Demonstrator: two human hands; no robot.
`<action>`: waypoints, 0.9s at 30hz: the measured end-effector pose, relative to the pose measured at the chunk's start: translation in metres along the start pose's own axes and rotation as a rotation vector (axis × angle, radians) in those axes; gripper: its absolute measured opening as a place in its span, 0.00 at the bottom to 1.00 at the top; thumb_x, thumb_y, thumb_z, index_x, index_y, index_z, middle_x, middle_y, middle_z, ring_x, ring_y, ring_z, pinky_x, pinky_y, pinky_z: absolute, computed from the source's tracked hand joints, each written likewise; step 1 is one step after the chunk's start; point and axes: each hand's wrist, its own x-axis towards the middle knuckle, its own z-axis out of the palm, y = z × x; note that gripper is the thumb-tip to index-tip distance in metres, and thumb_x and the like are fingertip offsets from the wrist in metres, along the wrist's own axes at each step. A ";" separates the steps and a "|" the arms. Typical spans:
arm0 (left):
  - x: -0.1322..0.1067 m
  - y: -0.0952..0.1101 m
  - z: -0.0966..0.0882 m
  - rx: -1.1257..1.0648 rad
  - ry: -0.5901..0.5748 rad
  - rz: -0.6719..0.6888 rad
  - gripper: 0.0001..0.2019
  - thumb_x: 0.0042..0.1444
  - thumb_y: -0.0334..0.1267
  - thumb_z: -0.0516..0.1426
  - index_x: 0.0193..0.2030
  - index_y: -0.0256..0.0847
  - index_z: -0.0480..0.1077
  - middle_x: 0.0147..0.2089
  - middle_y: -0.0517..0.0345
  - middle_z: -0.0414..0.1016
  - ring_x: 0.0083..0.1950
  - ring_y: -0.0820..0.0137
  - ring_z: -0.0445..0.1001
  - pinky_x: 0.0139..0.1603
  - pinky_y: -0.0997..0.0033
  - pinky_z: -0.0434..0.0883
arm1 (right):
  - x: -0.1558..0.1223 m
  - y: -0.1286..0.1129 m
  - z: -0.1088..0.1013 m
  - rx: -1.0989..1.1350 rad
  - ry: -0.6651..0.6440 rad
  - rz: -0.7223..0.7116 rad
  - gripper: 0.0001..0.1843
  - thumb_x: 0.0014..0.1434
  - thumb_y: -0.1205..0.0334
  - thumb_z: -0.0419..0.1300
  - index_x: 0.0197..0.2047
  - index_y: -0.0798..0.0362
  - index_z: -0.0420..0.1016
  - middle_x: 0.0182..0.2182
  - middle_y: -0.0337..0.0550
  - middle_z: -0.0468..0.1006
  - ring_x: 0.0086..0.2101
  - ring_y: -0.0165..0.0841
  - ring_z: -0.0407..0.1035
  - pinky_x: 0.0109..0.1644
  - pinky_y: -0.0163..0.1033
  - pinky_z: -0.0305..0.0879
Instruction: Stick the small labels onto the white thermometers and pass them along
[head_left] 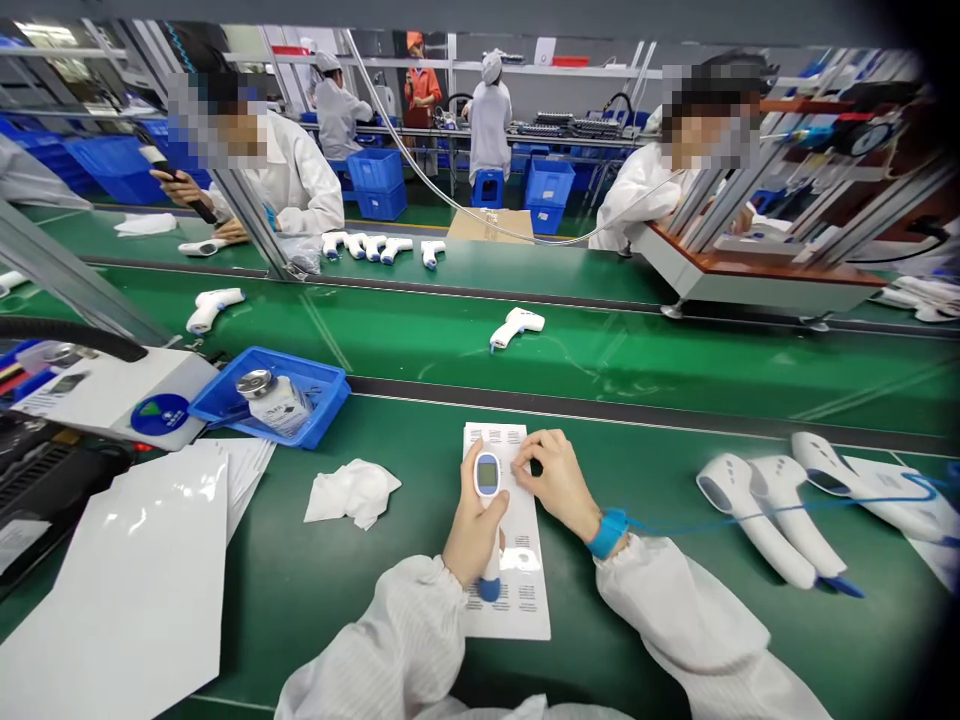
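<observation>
My left hand (472,530) is wrapped round a white and blue infrared thermometer (487,473). Its small grey screen faces up, and its blue end points toward me. Under it lies a white sheet of printed labels (529,610), flat on the green bench. At the sheet's upper right edge is my right hand (559,480), thumb and forefinger pinched together. Whatever may be between those fingertips is too small to make out. A blue wrist strap (607,533) with a cord circles my right wrist.
Several thermometers (757,520) lie at right. A crumpled white cloth (352,493), a blue tray (322,425) and white sheets (150,590) are at left. Beyond the bench, a green conveyor belt (420,340) carries another thermometer (517,326). Co-workers (300,180) sit across it.
</observation>
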 end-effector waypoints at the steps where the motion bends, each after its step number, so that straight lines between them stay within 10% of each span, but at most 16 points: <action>1: 0.000 0.000 0.000 -0.003 -0.001 0.004 0.37 0.60 0.40 0.53 0.71 0.55 0.36 0.50 0.53 0.71 0.18 0.81 0.61 0.18 0.76 0.66 | -0.006 -0.005 -0.003 -0.012 -0.035 -0.060 0.06 0.54 0.70 0.61 0.27 0.51 0.73 0.37 0.44 0.76 0.43 0.41 0.65 0.49 0.50 0.60; 8: 0.002 0.002 0.002 0.012 0.009 0.062 0.38 0.59 0.40 0.55 0.71 0.52 0.37 0.59 0.49 0.66 0.28 0.76 0.68 0.21 0.79 0.67 | -0.031 -0.038 -0.029 0.544 -0.467 0.163 0.05 0.55 0.63 0.61 0.30 0.51 0.69 0.30 0.39 0.74 0.28 0.30 0.68 0.31 0.36 0.65; 14: 0.000 0.001 0.000 0.011 -0.045 0.081 0.37 0.59 0.43 0.55 0.71 0.54 0.40 0.68 0.46 0.54 0.29 0.75 0.70 0.19 0.76 0.67 | 0.001 -0.054 -0.027 0.401 -0.161 0.020 0.04 0.53 0.64 0.63 0.28 0.50 0.73 0.44 0.44 0.74 0.47 0.37 0.68 0.52 0.44 0.64; 27: 0.003 0.003 0.001 0.072 -0.003 0.076 0.38 0.57 0.33 0.53 0.71 0.54 0.41 0.71 0.49 0.50 0.32 0.73 0.72 0.19 0.77 0.66 | 0.019 -0.061 -0.024 0.444 -0.174 0.069 0.03 0.52 0.66 0.62 0.27 0.51 0.73 0.41 0.42 0.80 0.45 0.37 0.73 0.53 0.43 0.66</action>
